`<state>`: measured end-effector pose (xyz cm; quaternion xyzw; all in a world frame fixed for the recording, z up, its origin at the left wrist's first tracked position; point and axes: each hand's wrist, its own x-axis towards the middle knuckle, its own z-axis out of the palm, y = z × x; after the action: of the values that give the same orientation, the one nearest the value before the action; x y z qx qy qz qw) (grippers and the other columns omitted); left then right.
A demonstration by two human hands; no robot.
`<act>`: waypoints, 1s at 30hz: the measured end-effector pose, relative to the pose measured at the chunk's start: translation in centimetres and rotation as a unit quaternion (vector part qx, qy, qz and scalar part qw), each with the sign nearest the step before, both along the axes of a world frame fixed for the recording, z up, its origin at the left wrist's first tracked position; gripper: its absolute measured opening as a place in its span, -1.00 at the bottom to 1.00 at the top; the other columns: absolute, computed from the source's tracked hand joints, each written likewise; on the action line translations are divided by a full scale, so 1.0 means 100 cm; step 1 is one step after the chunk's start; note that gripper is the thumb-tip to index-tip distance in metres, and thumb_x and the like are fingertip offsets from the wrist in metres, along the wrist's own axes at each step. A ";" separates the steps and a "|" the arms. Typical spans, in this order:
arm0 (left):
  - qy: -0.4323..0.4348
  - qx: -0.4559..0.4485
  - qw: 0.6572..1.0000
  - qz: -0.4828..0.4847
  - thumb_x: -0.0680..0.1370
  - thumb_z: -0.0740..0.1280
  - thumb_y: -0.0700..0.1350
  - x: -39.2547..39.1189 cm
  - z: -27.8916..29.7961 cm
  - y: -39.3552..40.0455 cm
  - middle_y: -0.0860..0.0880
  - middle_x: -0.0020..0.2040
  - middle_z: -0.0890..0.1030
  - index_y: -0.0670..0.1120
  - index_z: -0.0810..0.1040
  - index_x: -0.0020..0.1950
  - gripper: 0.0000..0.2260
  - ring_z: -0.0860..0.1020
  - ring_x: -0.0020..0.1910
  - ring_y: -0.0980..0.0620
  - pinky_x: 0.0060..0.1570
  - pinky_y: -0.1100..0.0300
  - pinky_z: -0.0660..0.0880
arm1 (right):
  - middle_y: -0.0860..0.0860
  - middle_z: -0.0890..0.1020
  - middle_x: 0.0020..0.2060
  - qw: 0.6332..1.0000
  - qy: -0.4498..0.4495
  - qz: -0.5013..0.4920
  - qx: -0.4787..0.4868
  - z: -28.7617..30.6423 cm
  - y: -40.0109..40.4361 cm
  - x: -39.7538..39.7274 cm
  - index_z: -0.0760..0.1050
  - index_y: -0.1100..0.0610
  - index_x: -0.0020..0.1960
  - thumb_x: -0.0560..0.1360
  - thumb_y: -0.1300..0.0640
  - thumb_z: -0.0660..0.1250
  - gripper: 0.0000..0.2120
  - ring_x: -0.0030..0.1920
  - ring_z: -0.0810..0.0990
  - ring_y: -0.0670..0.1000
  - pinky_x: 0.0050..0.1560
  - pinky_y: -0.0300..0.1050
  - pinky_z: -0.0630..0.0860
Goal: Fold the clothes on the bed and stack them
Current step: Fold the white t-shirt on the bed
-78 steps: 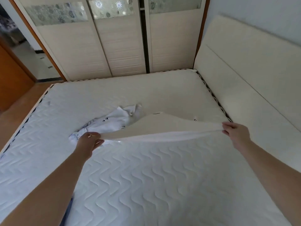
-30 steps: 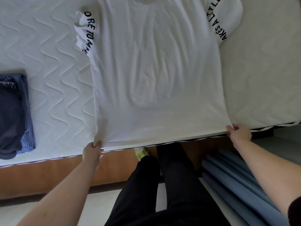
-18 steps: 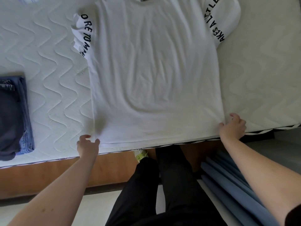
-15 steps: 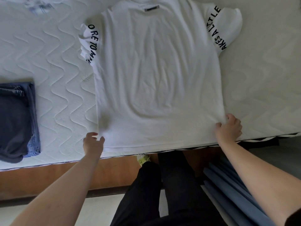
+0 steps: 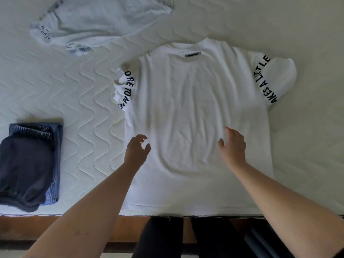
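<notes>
Both hands let go of hem; left hand (image 5: 136,149) & right hand (image 5: 233,144) hover empty over white tee (image 5: 197,112), flat at bed's (image 5: 74,86) near edge – ready to fold.

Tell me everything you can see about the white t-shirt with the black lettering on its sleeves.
The white t-shirt lies spread flat on the quilted mattress, collar away from the person, hem along the near edge. It looks like soft knit cotton, lightly creased. A dark label sits inside the collar; black capital letters run down both short sleeves, the one on the left bunched. The left hand and right hand hang over its lower half, fingers relaxed; contact is unclear.
</notes>
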<state>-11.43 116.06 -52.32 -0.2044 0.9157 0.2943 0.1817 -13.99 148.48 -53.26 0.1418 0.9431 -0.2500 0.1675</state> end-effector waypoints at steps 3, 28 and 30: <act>0.020 -0.005 0.999 -0.034 0.53 0.37 -0.13 -0.040 -0.007 -0.008 -0.11 0.15 0.53 -0.08 0.49 0.27 -0.69 0.51 0.14 -0.11 0.14 -0.01 0.46 | 0.14 0.42 0.38 0.999 0.013 0.029 -0.005 -0.009 -0.019 -0.029 0.33 0.16 0.47 0.55 0.18 0.27 -0.51 0.41 0.31 0.17 0.35 0.06 0.24; 0.054 -0.027 0.968 -0.243 0.52 0.36 -0.14 -0.287 -0.043 -0.177 -0.05 0.34 0.45 -0.05 0.48 -0.05 -0.93 0.42 0.32 -0.04 0.21 0.10 0.35 | 0.02 0.20 0.53 0.959 0.004 0.148 -0.242 -0.038 -0.310 -0.215 -0.04 0.08 0.58 0.60 0.16 0.23 -0.34 0.50 0.21 0.03 0.42 -0.18 0.17; 0.054 0.029 0.983 -0.172 0.51 0.30 -0.18 -0.282 -0.037 -0.185 -0.02 -0.14 0.54 0.00 0.35 -0.20 -0.84 0.51 -0.16 -0.06 -0.23 0.21 0.40 | 0.00 0.17 0.55 0.954 -0.011 0.109 -0.280 -0.042 -0.318 -0.217 -0.11 0.07 0.59 0.62 0.14 0.19 -0.33 0.51 0.20 -0.01 0.35 -0.25 0.17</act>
<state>-39.60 97.55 -56.02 -0.0220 0.9370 0.2954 0.1853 -35.68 116.70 -57.45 -0.0114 0.8431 -0.4824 0.2373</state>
